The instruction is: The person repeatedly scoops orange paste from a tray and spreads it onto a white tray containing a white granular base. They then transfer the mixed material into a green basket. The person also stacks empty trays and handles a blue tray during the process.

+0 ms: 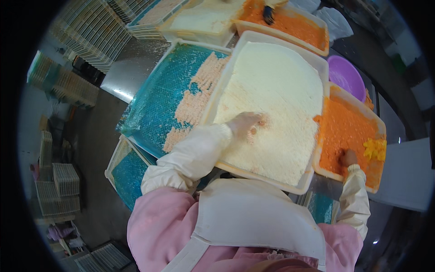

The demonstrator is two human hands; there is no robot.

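My left hand (249,124) is over the pale crumbs (275,81) in a large white plastic tub (224,166), fingers bent and blurred; a few orange-tinted bits lie under the fingertips. Whether it holds anything is unclear. To the right, my right hand (349,158) has its fingertips in an orange paste (350,125) in a smaller tub (382,136); the paste hides them. Yellow gloves (375,149) rest at that tub's right side. Left of the crumbs, crumb-coated pieces (197,98) lie along one side of a tray lined with teal mesh (159,98).
A purple basin (346,78) stands behind the orange tub. Across the table a co-worker's dark-gloved hand (268,15) is at another orange tub (285,34), beside a second crumb tub (197,34). Stacked trays (91,30) stand at the back left; another mesh tray (127,173) sits lower left.
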